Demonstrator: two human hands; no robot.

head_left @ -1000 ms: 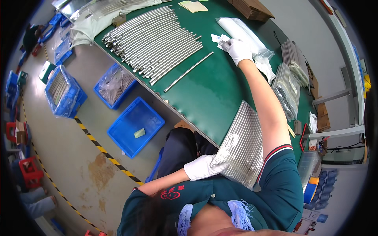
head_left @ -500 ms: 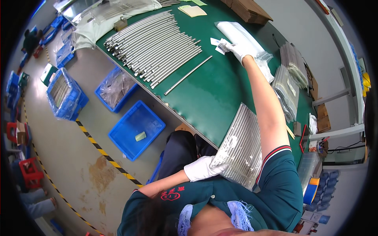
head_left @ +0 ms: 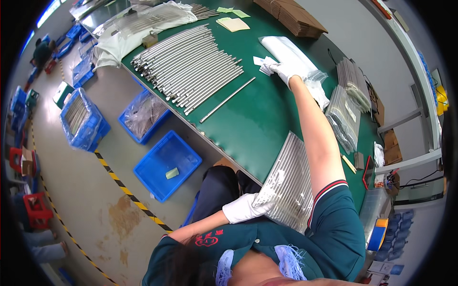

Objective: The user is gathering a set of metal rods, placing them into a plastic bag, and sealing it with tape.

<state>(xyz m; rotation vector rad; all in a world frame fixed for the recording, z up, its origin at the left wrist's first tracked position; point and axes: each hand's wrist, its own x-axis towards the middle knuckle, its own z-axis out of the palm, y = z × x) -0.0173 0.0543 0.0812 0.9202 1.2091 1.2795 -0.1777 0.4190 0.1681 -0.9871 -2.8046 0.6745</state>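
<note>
My left hand [head_left: 244, 208], in a white glove, grips the near corner of a clear bag packed with metal rods [head_left: 291, 181] that lies on the green table's [head_left: 257, 119] front edge. My right hand [head_left: 282, 71], also gloved, is stretched far across the table and pinches small white paper slips [head_left: 263, 64] next to a stack of clear plastic bags [head_left: 293, 55]. A single metal rod [head_left: 227, 99] lies alone on the green surface. Beyond it is a wide row of many loose metal rods [head_left: 188, 62].
More bagged rods [head_left: 344, 114] are piled at the right. Flat cardboard [head_left: 291, 16] and yellow paper pads [head_left: 234, 24] lie at the far end. Blue crates [head_left: 167, 164] [head_left: 143, 117] [head_left: 82, 120] stand on the floor to the left, beside black-and-yellow floor tape [head_left: 119, 183].
My right hand has shifted slightly on the white slips beside the plastic bags. My left hand stays on the bagged rods.
</note>
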